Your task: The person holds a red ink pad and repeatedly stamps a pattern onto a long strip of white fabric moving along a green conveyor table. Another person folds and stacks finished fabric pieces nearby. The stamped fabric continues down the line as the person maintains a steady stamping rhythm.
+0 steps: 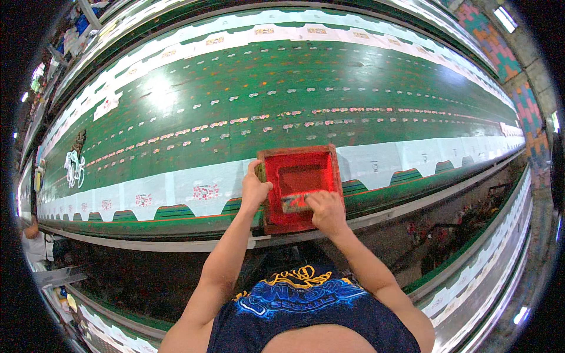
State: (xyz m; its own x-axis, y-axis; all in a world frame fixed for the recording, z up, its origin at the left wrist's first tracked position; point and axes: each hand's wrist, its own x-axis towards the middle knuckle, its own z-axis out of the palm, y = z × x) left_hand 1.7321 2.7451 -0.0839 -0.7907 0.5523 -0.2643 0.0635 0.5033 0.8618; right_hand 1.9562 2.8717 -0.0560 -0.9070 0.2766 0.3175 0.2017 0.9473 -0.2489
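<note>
A screen-printing frame (337, 176) with a wooden rim lies over the row of pale fabric pieces at the near edge of the long green table (218, 85). Red ink coats its inside, around a darker rectangle of mesh. My left hand (254, 189) grips the frame's left side, with the fingers wrapped over the rim. Inside the frame, toward its near side, my right hand (328, 212) is closed on a squeegee (295, 203) smeared with red. Left of the frame, the fabric pieces (176, 187) bear red and black prints; those to the right show only small dark marks.
Another row of printed pale pieces (265, 32) runs along the table's far side. White cord (74, 167) lies in a tangle at the left end. A rail (194, 246) follows the near edge. Further tables (471, 288) stand behind me, and another person (36, 246) is at far left.
</note>
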